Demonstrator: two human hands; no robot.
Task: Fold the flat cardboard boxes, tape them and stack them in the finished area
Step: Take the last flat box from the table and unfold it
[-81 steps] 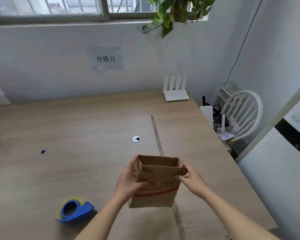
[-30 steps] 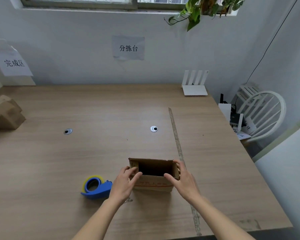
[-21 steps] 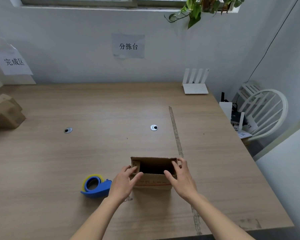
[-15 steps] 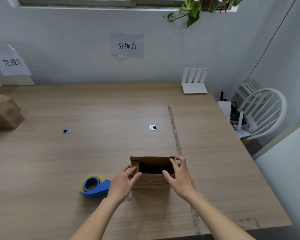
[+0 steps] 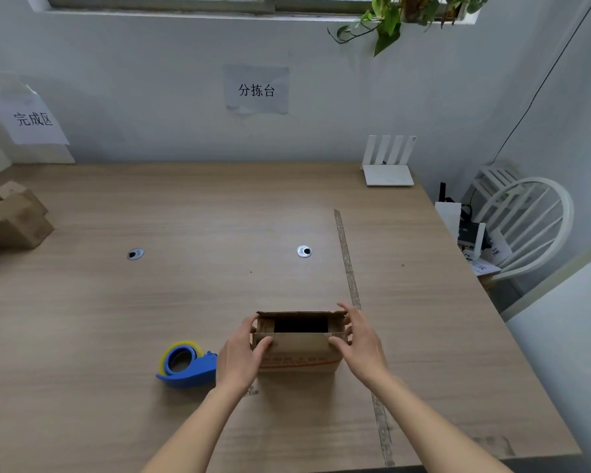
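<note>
Near the front edge of the table (image 5: 185, 206), a little right of its middle, the cardboard box (image 5: 299, 351) is stood upright with its top open. It is clasped from both sides: the left hand (image 5: 241, 358) is curled round its left wall, thumb on the front face, and the right hand (image 5: 360, 343) is wrapped round its right wall, fingers hooked over the rim. The tape dispenser (image 5: 186, 365) lies just beside the left hand, apart from the box.

The main risk is judged to be the side flaps springing back up once the hands are shifted, so that the long flaps would be closed over a crooked seam. The thin walls could also be crushed inward if they are squeezed too hard, and the dispenser could be knocked by the left wrist when it is reached for.

The inside of the box is seen only as a dark opening, so the state of its bottom cannot be told. The side flaps appear to be folded inward, though this is not sharp enough to be sure. The finished boxes (image 5: 11, 216) at the far left edge are cut off by the frame, and the red print on the box front cannot be read.
</note>
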